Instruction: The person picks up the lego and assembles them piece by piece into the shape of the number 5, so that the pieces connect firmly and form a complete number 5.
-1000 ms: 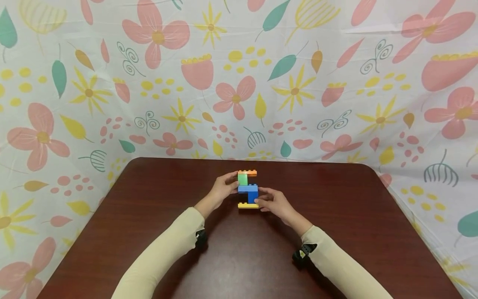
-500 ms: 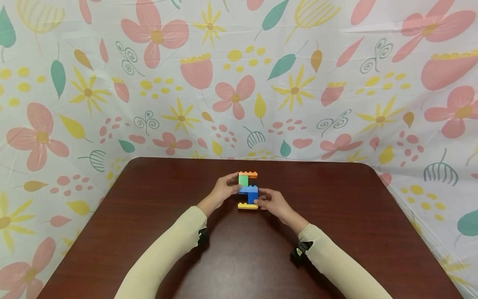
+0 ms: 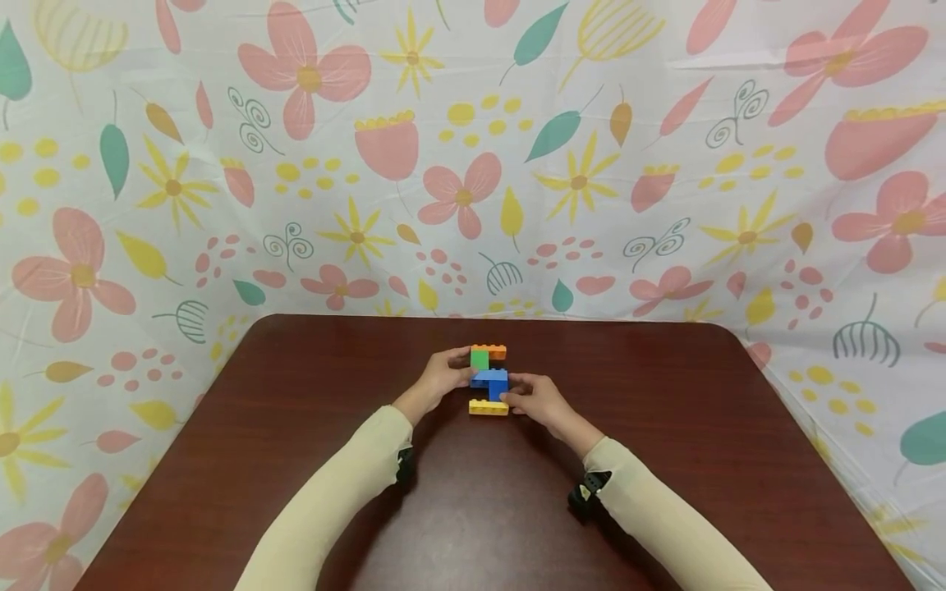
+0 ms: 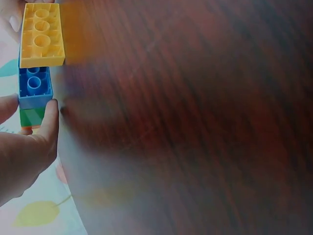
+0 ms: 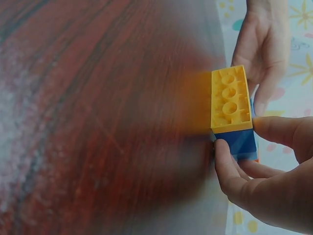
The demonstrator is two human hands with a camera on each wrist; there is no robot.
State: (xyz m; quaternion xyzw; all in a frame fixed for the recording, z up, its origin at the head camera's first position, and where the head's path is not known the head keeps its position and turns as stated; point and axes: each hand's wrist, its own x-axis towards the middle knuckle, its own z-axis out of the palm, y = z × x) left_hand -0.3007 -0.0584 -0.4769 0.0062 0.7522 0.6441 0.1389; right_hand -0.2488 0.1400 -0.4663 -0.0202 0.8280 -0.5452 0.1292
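Observation:
Five colours of toy building bricks do not stand apart but form one zigzag stack. In the head view its order from far to near is orange brick [image 3: 489, 353], green brick [image 3: 479, 360], lighter blue brick [image 3: 484, 378], darker blue brick [image 3: 498, 391] and yellow brick [image 3: 488, 408]. My left hand [image 3: 438, 379] pinches the lighter blue brick's left end. From the other side my right hand [image 3: 543, 400] pinches the darker blue brick. Both wrist views show the hollow underside of the yellow brick [image 4: 43, 41].
A dark brown, glossy table [image 3: 473, 525] lies under the hands. Behind it hangs a white cloth [image 3: 473, 271] printed with flowers and leaves. Dark bands sit at both wrists beside cream sleeves [image 3: 332, 492].
The stack has tilted slightly in both hands: its far orange end sits lower in view, and the yellow and orange bricks' front faces look taller. Left hand has shifted slightly downward in view.

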